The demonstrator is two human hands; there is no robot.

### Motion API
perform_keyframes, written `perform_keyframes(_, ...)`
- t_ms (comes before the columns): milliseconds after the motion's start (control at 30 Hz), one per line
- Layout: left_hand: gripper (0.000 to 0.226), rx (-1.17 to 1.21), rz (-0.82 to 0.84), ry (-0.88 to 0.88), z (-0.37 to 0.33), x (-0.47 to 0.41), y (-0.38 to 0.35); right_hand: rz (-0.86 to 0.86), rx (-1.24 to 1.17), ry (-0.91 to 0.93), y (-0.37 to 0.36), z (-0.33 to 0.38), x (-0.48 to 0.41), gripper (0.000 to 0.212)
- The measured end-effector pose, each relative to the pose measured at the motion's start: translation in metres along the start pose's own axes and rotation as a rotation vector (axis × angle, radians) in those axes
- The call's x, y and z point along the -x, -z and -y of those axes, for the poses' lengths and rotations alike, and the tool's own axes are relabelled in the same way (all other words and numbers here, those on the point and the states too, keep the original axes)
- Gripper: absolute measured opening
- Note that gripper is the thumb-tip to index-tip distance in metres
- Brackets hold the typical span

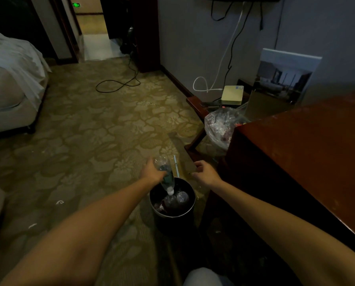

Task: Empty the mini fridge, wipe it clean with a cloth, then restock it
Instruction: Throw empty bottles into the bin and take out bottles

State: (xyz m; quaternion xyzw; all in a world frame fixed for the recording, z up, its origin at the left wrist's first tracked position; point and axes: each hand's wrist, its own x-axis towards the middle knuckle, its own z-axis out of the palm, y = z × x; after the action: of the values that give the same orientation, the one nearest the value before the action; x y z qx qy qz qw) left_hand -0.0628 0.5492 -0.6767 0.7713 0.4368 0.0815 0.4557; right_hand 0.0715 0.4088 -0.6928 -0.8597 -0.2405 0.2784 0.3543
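Far to the left of the bin and back from it stands a white-sheeted bed [11, 89], and between bed and bin, farther off across the patterned carpet, a looped black cable [118, 83] lies on the floor. Neither has any part in the job.

Just above the bin's left rim, the left hand [151, 171] has its fingers wrapped round a clear plastic bottle with a green label [167, 176]. The bottle is tipped neck-down, its white cap pointing into the round dark bin with a metal rim [172, 216]. That looks like something cleared out of the fridge being drained or dropped in as rubbish. Crumpled clear plastic already lies inside the bin.

Just right of the bin's far rim, the right hand [205, 172] has its fingers loosely curled at the near corner of a flat brown panel [182, 153], perhaps a door held open. Whether it grips the panel or only hovers there I cannot tell.

Beyond the bin to the right a full clear plastic bag [222, 126] leans against a large red-brown wooden cabinet [306, 151]. The mini fridge itself is not in view. It may sit within that cabinet, which would explain the bin standing so close.
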Motion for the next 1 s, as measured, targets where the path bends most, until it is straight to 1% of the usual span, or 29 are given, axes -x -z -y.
perform_keyframes(67,0.076,-0.049,0.055,0.006,0.001,0.006,-0.003,0.009,-0.001,0.006,0.001,0.0,0.002,0.05)
perform_keyframes(167,0.068,-0.103,0.073,-0.004,0.002,0.01,-0.005,0.01,-0.004,0.006,0.002,-0.002,0.003,0.047)
perform_keyframes(367,0.076,-0.181,0.051,0.001,-0.005,0.013,0.008,0.025,-0.018,-0.012,0.004,-0.002,0.011,0.046)
perform_keyframes(600,0.066,-0.13,0.036,-0.013,-0.014,0.026,0.022,0.004,-0.003,0.023,0.015,0.007,0.028,0.042)
perform_keyframes(700,0.071,-0.119,0.041,-0.013,-0.02,0.034,0.026,-0.007,0.037,0.047,0.023,0.018,0.042,0.04)
perform_keyframes(800,0.079,-0.114,0.059,-0.021,-0.032,0.048,0.033,-0.021,0.072,0.077,0.034,0.032,0.058,0.044)
perform_keyframes(867,0.081,-0.126,0.057,-0.05,-0.041,0.058,0.039,-0.034,0.08,0.099,0.043,0.043,0.072,0.045)
perform_keyframes(1000,0.083,-0.11,0.071,-0.118,-0.065,0.082,0.048,-0.071,0.097,0.152,0.061,0.061,0.102,0.038)
